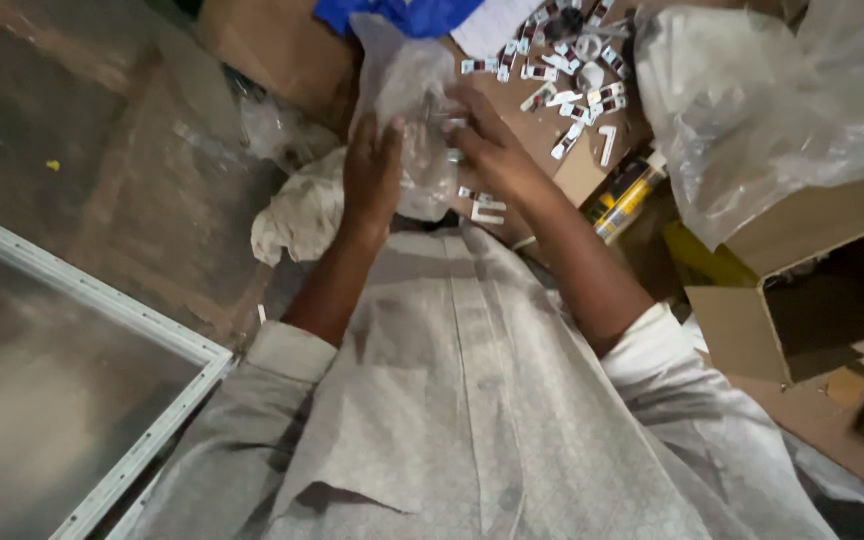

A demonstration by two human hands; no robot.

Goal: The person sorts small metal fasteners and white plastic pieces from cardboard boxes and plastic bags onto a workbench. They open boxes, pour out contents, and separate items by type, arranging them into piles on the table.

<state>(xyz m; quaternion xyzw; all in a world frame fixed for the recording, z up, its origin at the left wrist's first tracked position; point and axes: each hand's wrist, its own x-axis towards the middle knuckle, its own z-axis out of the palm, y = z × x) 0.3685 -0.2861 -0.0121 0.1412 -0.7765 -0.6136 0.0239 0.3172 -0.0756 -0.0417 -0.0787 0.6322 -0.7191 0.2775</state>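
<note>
Your left hand (372, 175) and right hand (487, 150) both grip a clear bag (417, 100) above your lap, just left of the small white parts (567, 60) on cardboard (542, 130), seemingly mid-filling; picking another part would need one hand freed.

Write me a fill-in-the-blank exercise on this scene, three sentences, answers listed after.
1. Both hands, the left hand and the right hand, hold a clear ____ bag.
2. The small white parts lie scattered on a sheet of brown ____.
3. At the lower left lies a glass panel in a ____ frame.

Missing words: plastic; cardboard; white
</note>
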